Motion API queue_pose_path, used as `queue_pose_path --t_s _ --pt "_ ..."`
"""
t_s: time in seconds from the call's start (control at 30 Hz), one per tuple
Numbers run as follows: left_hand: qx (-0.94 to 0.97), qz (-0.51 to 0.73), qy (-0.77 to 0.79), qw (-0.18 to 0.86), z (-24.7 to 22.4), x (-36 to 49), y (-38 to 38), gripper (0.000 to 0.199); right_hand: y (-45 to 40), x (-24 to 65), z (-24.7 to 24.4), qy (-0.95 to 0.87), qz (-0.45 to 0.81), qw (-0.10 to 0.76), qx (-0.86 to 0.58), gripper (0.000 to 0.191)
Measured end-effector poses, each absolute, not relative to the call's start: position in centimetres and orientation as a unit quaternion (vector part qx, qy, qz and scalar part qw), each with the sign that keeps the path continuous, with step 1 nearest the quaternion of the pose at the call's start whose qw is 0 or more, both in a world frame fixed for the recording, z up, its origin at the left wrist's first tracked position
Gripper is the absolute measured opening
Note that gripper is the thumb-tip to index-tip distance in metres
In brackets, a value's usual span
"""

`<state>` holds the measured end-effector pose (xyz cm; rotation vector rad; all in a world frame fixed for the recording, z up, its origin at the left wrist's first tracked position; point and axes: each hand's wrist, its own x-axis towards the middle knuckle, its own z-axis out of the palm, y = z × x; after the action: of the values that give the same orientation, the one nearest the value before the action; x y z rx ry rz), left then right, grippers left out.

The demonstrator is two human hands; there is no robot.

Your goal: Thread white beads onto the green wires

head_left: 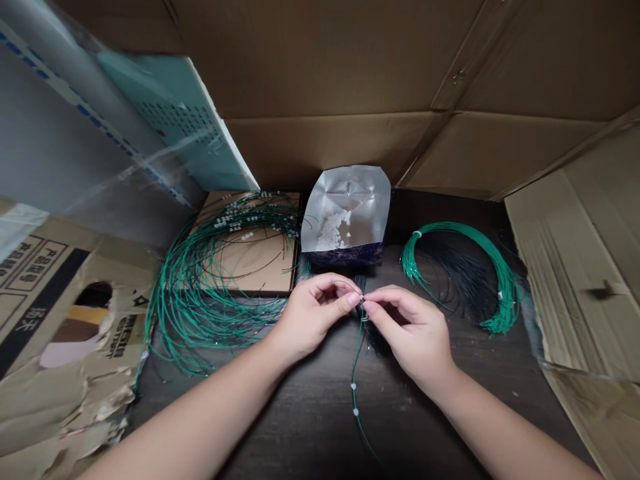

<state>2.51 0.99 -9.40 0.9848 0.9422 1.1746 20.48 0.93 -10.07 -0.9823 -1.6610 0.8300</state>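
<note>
My left hand (pixel 320 310) and my right hand (pixel 410 327) meet at the middle, thumb and forefinger of each pinched together. Between their fingertips is the upper end of a thin green wire (pixel 355 360), with a small pale piece at the pinch. The wire hangs down toward me and carries two white beads (pixel 355 400) lower on it. Just beyond my hands stands an open silver pouch (pixel 367 210) holding small white beads (pixel 333 230). Dark strands (pixel 375 339) lie partly hidden beneath my fingers.
Loose green wires (pixel 185 300) with white beads spread over a flat brown box (pixel 265 260) at the left. A tied green bundle (pixel 505 280) curves around black strands (pixel 460 267) at the right. Cardboard walls (pixel 340 143) enclose the dark table (pixel 300 427).
</note>
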Motion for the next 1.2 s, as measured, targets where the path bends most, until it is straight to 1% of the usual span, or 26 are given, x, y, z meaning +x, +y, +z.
queue_pose_path --t_s 0.6,1.07,1.2 --pt "0.419 0.522 0.420 0.613 -9.23 2.67 0.89 0.028 0.94 20.41 -10.15 -0.698 0.327 0.494 -0.403 0.009" --pt "0.458 0.522 0.453 0.559 -9.35 2.89 0.61 0.025 0.76 20.41 -10.37 -0.690 0.324 0.493 -0.420 0.006" --pt "0.465 0.515 0.462 0.552 -9.41 2.97 0.50 0.026 0.55 20.25 -10.73 -0.653 0.368 0.511 -0.421 0.017"
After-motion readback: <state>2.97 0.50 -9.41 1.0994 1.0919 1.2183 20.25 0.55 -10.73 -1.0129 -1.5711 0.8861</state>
